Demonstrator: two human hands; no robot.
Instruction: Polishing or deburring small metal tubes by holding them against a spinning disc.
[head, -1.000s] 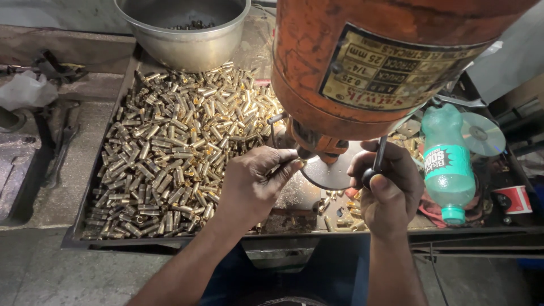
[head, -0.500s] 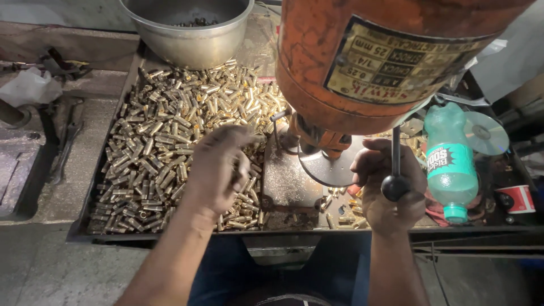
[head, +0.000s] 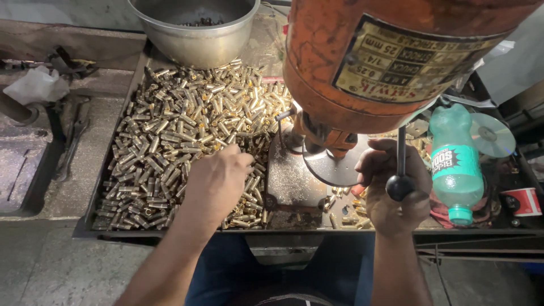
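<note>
Rect. yellowish rating plate [head: 409, 63] w/ dark border, on front of orange machine head, top centre-right. Green plastic bottle [head: 457, 164] w/ teal label band lies at right, cap toward viewer. Small red-and-white cup [head: 522, 202] just beside it, far right.

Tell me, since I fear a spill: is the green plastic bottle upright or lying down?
Lying down. The green plastic bottle rests on its side at the tray's right end, its capped neck toward the tray's near edge, beside the right hand.

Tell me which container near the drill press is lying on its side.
The green plastic bottle, right of the right hand, lies on its side. The metal bowl and red cup stand upright.
</note>
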